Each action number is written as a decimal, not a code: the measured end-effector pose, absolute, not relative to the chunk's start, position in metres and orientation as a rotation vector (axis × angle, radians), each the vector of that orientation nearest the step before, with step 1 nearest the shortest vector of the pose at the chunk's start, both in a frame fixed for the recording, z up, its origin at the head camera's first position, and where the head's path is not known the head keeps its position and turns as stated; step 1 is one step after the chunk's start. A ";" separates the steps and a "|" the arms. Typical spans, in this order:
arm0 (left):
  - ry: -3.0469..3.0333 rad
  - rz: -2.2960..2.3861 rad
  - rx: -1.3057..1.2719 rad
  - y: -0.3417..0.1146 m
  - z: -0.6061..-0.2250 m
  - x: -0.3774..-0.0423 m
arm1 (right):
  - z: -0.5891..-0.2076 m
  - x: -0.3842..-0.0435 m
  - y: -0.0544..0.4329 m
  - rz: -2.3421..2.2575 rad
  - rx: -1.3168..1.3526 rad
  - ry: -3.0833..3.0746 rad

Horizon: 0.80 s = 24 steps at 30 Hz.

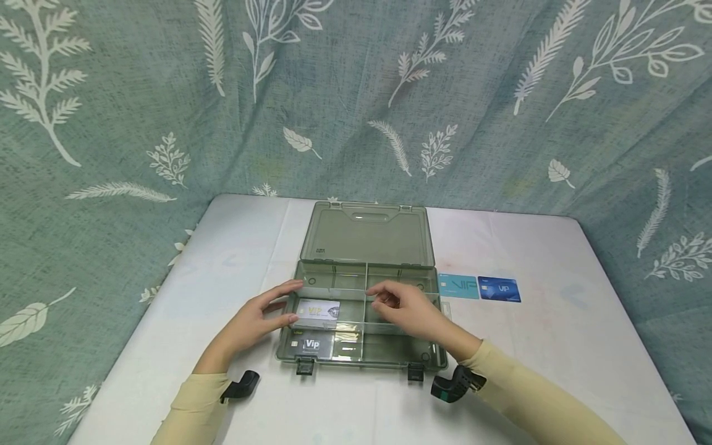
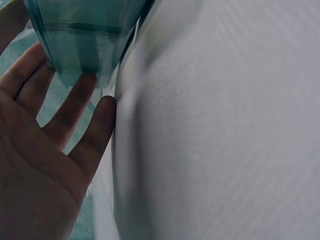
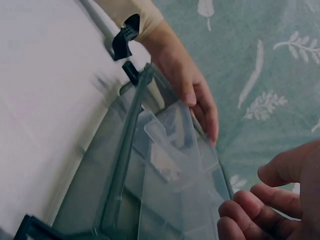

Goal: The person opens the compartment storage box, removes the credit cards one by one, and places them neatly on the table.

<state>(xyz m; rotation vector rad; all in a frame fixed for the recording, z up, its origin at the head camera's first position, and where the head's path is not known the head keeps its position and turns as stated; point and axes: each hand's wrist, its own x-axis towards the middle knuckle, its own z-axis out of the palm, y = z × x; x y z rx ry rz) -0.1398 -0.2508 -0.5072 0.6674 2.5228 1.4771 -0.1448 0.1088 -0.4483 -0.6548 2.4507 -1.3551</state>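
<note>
A translucent green divider box [image 1: 405, 347] lies on the table with its lid [image 1: 367, 232] folded back. In its middle left compartment is a silvery card marked VIP [image 1: 318, 310]. A dark grey Vip card [image 1: 311, 345] lies in the front left compartment. My left hand [image 1: 257, 318] rests at the box's left wall, its fingers extended and touching it; the left wrist view shows these fingers [image 2: 80, 107] spread beside the wall. Above the right compartments hovers my right hand [image 1: 408, 309]. Its fingers [image 3: 245, 205] are loosely bent and the thumb stands apart, with nothing seen between them.
Right of the box, a teal VIP card [image 1: 458, 286] and a dark blue VIP card [image 1: 499, 289] lie side by side on the white cloth [image 1: 556, 358]. Two dark latches [image 1: 305, 366] stick out at the box's front. A leaf-patterned curtain [image 1: 356, 123] hangs behind the table.
</note>
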 end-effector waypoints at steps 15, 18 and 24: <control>2.510 1.487 0.674 -0.250 -0.506 -0.140 | -0.441 -0.152 0.083 -1.424 -0.728 2.210; 2.513 1.484 0.668 -0.251 -0.507 -0.140 | -0.440 -0.153 0.078 -1.429 -0.729 2.117; 2.513 1.480 0.657 -0.251 -0.508 -0.141 | -0.435 -0.155 0.068 -1.423 -0.616 1.973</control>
